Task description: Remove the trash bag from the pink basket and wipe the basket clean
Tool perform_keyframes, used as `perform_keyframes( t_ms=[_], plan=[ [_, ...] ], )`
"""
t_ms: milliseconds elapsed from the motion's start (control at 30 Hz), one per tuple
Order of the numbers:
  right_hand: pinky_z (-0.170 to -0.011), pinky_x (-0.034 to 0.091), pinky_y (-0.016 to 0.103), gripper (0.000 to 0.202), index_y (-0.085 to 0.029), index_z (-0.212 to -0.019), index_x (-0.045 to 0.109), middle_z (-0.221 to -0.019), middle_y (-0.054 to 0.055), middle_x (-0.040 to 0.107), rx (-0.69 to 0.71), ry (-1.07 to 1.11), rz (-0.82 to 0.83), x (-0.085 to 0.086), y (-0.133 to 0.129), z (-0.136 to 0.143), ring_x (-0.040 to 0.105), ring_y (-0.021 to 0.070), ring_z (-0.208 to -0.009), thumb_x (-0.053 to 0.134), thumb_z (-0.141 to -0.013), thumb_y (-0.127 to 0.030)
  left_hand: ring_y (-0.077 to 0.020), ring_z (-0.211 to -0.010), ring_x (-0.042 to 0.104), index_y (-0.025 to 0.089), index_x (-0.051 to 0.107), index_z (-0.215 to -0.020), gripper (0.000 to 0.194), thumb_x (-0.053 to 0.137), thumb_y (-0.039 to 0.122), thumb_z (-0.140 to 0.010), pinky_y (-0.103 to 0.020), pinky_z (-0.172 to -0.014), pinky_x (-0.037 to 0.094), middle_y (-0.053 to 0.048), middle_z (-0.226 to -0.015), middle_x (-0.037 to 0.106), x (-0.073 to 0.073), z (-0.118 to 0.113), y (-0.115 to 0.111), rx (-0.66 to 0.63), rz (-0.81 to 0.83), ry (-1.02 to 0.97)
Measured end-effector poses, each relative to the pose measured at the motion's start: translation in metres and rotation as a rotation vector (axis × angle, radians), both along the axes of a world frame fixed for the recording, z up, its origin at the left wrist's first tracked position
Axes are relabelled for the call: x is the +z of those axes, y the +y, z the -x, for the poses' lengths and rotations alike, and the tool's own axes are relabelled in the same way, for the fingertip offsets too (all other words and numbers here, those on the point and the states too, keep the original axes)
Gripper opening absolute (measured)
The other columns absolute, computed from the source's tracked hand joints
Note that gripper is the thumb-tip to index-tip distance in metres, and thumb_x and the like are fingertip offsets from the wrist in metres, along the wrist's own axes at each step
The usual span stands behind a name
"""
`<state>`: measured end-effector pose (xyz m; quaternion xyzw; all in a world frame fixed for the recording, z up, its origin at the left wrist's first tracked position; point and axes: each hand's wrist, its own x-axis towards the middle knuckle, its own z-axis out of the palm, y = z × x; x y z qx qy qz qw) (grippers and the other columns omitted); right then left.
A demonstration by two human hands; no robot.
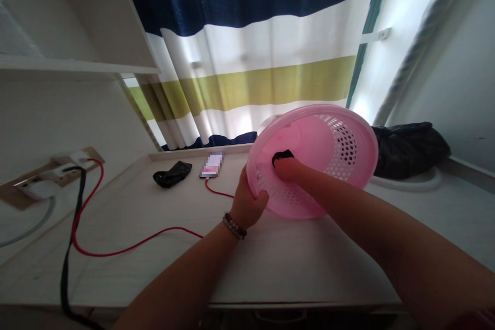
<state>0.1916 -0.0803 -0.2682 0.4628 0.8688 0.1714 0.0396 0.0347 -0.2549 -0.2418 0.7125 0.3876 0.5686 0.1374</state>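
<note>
A pink plastic basket (pixel 315 136) with rows of holes in its wall is tilted above the desk, its opening turned toward me. My left hand (pixel 249 200) is closed on the lower left of the rim, thumb at the front and fingers behind. Deep inside the basket, my right hand (pixel 286 167) is closed on a bunched black cloth (pixel 285 154) against the inner surface. The fingers of that hand are partly hidden, and only a small part of the cloth shows.
On the white desk (pixel 166 278) lie a folded black plastic bag (pixel 172 174) and a phone (pixel 212 164) on a red cable (pixel 116 254). A large black bag (pixel 410 147) rests on a white round lid or rim (pixel 410 181) at right. Power sockets (pixel 50 175) are at left.
</note>
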Motion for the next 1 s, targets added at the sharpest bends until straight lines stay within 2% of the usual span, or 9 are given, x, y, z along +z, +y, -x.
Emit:
perform_keyframes(
  t_ms=[133,267,367,500,633,733,867,1000],
  plan=[
    [-0.091,0.039,0.046,0.033,-0.007,-0.109,0.064,-0.111,0.023,0.064,-0.080,0.057,0.037,0.001,0.010,0.006,0.060,0.0288,-0.098,0.045,-0.086,-0.019,-0.0230,-0.116,0.050,0.020,0.035,-0.135,0.072,0.056,0.007,-0.067,-0.042,-0.105,0.040,-0.010,-0.129,0.049,0.001,0.000,0.002,0.012,-0.011,-0.009],
    [-0.091,0.040,0.040,0.037,-0.004,-0.116,0.061,-0.112,0.023,0.063,-0.068,0.057,0.038,0.002,0.001,0.006,0.060,0.0253,-0.099,0.038,-0.089,-0.015,-0.0239,-0.115,0.051,0.019,0.038,-0.131,0.066,0.057,0.009,-0.068,-0.043,-0.104,0.040,-0.010,-0.127,0.050,0.000,0.001,0.003,0.031,-0.002,-0.003],
    [-0.089,0.041,0.042,0.039,-0.002,-0.118,0.060,-0.110,0.024,0.063,-0.029,0.027,0.012,0.007,-0.017,0.005,0.061,0.0270,-0.099,0.036,-0.089,-0.013,-0.0251,-0.119,0.049,0.019,0.035,-0.134,0.068,0.058,0.011,-0.070,-0.044,-0.106,0.039,-0.012,-0.131,0.049,-0.002,0.002,0.003,0.044,0.005,0.003],
    [-0.082,0.045,0.044,0.037,-0.002,-0.115,0.060,-0.106,0.025,0.063,0.034,-0.004,-0.024,0.021,-0.054,0.007,0.062,0.0291,-0.095,0.041,-0.086,-0.015,-0.0261,-0.123,0.048,0.020,0.034,-0.134,0.073,0.065,0.014,-0.068,-0.044,-0.108,0.037,-0.012,-0.133,0.048,-0.009,0.004,0.006,0.066,0.012,-0.034],
    [-0.075,0.048,0.040,0.038,0.000,-0.116,0.058,-0.104,0.027,0.063,0.054,-0.053,0.047,0.036,-0.090,0.009,0.063,0.0285,-0.092,0.043,-0.084,-0.014,-0.0256,-0.118,0.053,0.019,0.040,-0.128,0.066,0.068,0.017,-0.068,-0.045,-0.103,0.042,-0.012,-0.128,0.053,-0.017,0.004,0.010,-0.019,0.116,-0.127],
    [-0.076,0.048,0.042,0.038,-0.002,-0.116,0.058,-0.105,0.027,0.063,0.052,-0.052,0.042,0.042,-0.102,0.010,0.062,0.0302,-0.094,0.046,-0.084,-0.017,-0.0255,-0.116,0.055,0.018,0.045,-0.124,0.060,0.068,0.017,-0.069,-0.046,-0.102,0.043,-0.012,-0.125,0.056,-0.020,0.003,0.011,-0.061,0.176,-0.155],
    [-0.078,0.047,0.047,0.037,-0.004,-0.111,0.061,-0.105,0.027,0.062,0.023,-0.052,0.029,0.037,-0.096,0.013,0.061,0.0339,-0.097,0.055,-0.078,-0.020,-0.0261,-0.122,0.052,0.019,0.039,-0.132,0.070,0.065,0.008,-0.068,-0.047,-0.105,0.041,-0.013,-0.130,0.054,-0.019,0.002,0.011,-0.116,0.183,-0.194],
    [-0.082,0.046,0.046,0.034,-0.004,-0.108,0.064,-0.106,0.028,0.062,0.007,-0.020,0.044,0.026,-0.068,0.017,0.061,0.0316,-0.097,0.054,-0.080,-0.020,-0.0269,-0.126,0.049,0.021,0.035,-0.136,0.077,0.062,0.004,-0.066,-0.049,-0.107,0.039,-0.013,-0.135,0.051,-0.018,0.002,0.011,-0.161,0.188,-0.218]
  ],
)
